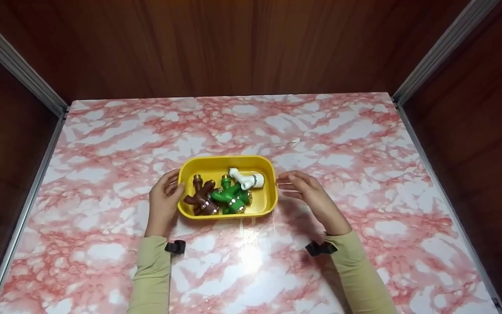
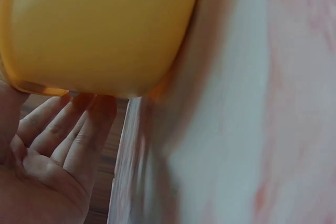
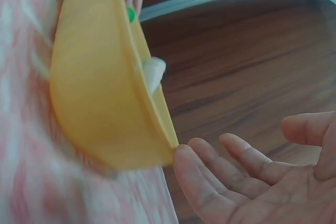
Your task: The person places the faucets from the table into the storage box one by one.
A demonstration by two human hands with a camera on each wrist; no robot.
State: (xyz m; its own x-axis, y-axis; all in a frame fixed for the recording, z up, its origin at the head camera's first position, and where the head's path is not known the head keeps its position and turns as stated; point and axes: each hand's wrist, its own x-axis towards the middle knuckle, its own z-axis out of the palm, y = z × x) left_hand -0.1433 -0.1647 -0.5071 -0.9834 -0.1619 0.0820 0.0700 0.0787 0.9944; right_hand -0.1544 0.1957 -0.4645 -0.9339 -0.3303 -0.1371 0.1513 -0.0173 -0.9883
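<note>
A yellow tub (image 1: pixel 227 217) stands on the table in the head view. Inside lie brown branched fittings (image 1: pixel 203 198) with brass-coloured ends, green ones (image 1: pixel 233 196) with shiny rings, and a white branched fitting (image 1: pixel 251 181) on the right. My left hand (image 1: pixel 163 196) holds the tub's left end, thumb at the rim and fingers along the wall. In the left wrist view, the fingertips pass behind the tub (image 2: pixel 100 30). At the right end, my right hand (image 1: pixel 310 196) has its fingers extended; one fingertip (image 3: pixel 182 153) meets or nearly meets the rim in the right wrist view.
The table (image 1: pixel 242 122) has a red-and-white marbled top. Dark wood-look panels (image 1: pixel 225 48) rise behind it and at both sides, with metal strips along the corners. A black strap (image 1: pixel 320 248) sits at each wrist.
</note>
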